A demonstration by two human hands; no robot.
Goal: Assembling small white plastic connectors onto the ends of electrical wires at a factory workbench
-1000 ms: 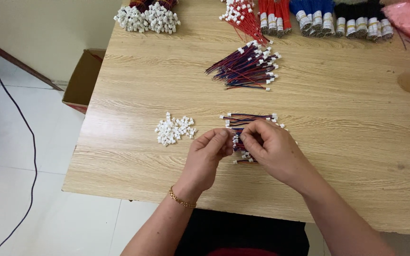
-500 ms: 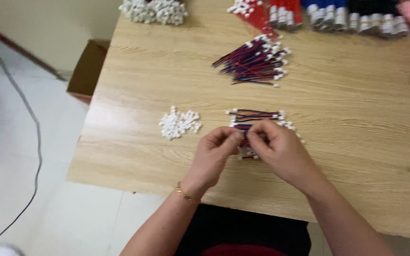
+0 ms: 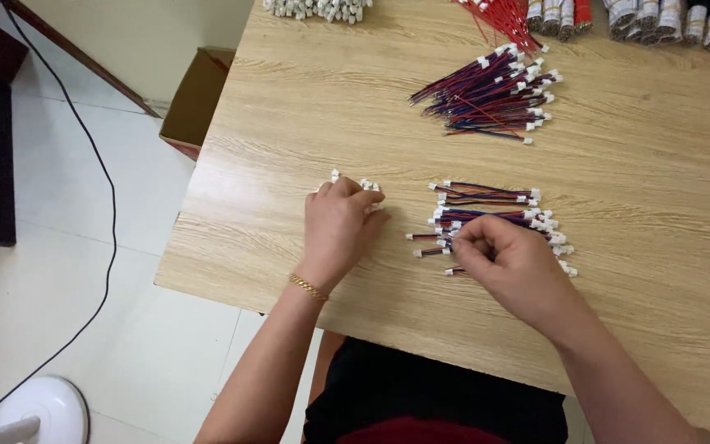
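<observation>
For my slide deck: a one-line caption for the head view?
Left hand on small white connectors, right hand picking among short wires on a wooden table.

One cam only, head-mounted, looking steeply down and fwd over the wooden worktop [image 3: 634, 247] from the person's seat, close enough that both forearms run in from the bottom edge and the left hand [image 3: 338, 226] and right hand [image 3: 507, 263] sit just below centre frame. View's skewed a bit left: worktop's left edge cuts diagonally through, w/ white floor tiles [image 3: 84, 271], a cardboard box [image 3: 195, 99] and a black cable [image 3: 100, 156] showing beyond it, while the far edge and right side run out of frame. No 2nd view, so nothing shared.
</observation>
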